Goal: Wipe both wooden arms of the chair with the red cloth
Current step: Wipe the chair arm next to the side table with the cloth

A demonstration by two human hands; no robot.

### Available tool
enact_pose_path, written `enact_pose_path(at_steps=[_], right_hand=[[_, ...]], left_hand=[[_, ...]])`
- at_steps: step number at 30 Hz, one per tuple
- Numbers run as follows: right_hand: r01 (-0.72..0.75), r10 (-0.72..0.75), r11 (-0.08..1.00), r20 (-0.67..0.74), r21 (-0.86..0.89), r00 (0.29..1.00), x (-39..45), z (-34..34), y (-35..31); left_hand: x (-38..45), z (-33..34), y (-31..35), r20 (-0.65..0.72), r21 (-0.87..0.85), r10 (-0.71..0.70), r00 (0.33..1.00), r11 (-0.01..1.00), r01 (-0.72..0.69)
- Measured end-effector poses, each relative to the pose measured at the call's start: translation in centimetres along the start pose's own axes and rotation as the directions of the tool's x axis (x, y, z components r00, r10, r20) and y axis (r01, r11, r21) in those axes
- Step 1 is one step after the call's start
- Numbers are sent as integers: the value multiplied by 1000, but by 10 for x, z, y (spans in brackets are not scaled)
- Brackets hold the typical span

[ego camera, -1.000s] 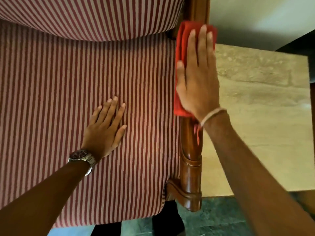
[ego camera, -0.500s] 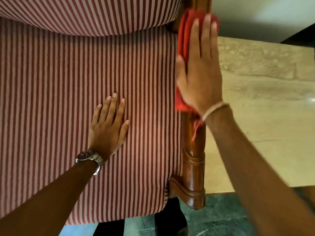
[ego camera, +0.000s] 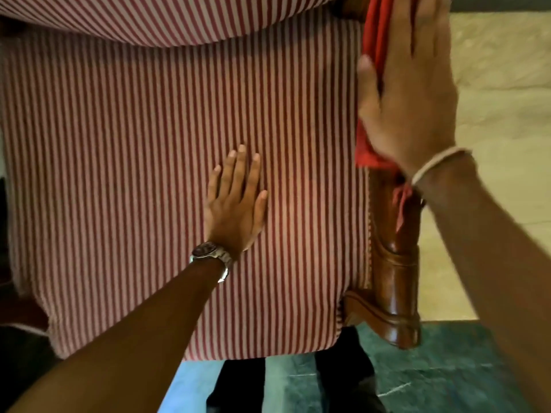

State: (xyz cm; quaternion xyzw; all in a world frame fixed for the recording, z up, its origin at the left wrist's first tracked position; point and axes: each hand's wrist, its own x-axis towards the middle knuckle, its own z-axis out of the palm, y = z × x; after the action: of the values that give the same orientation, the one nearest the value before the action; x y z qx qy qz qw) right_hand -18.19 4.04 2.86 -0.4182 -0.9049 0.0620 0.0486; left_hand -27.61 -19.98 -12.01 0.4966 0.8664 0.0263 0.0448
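Observation:
The chair's right wooden arm [ego camera: 395, 272] runs down the right side of the red-and-white striped seat [ego camera: 149, 174]. My right hand [ego camera: 408, 93] lies flat on the red cloth [ego camera: 374, 40], pressing it onto the far part of that arm near the backrest. A frayed corner of the cloth hangs below my wrist. My left hand [ego camera: 235, 204], a watch on its wrist, rests flat on the seat cushion with fingers spread and holds nothing. The left wooden arm is mostly out of view at the left edge.
The striped backrest cushion [ego camera: 149, 16] overhangs the seat at the top. To the right of the arm lies a beige stone floor [ego camera: 501, 114]. A dark green floor strip [ego camera: 432, 368] and my dark trouser legs [ego camera: 343, 383] show below the seat's front edge.
My right hand has slid the red cloth farther along the right arm toward the backrest. My left hand stays flat on the seat; the view has shifted closer.

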Motion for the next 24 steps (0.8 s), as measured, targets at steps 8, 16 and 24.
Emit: enact_pose_path(at_steps=[8, 16, 24], right_hand=[[-55, 51, 996, 56, 71, 997, -122, -8, -5], [-33, 32, 999, -11, -23, 999, 9, -3, -4], [-15, 16, 999, 52, -29, 999, -125, -1, -2]], left_hand=[[-1, 7, -2, -27, -8, 6, 1000, 1000, -7], [-1, 12, -2, -71, -2, 20, 997, 1000, -21], [-1, 10, -2, -56, -31, 12, 998, 999, -14]])
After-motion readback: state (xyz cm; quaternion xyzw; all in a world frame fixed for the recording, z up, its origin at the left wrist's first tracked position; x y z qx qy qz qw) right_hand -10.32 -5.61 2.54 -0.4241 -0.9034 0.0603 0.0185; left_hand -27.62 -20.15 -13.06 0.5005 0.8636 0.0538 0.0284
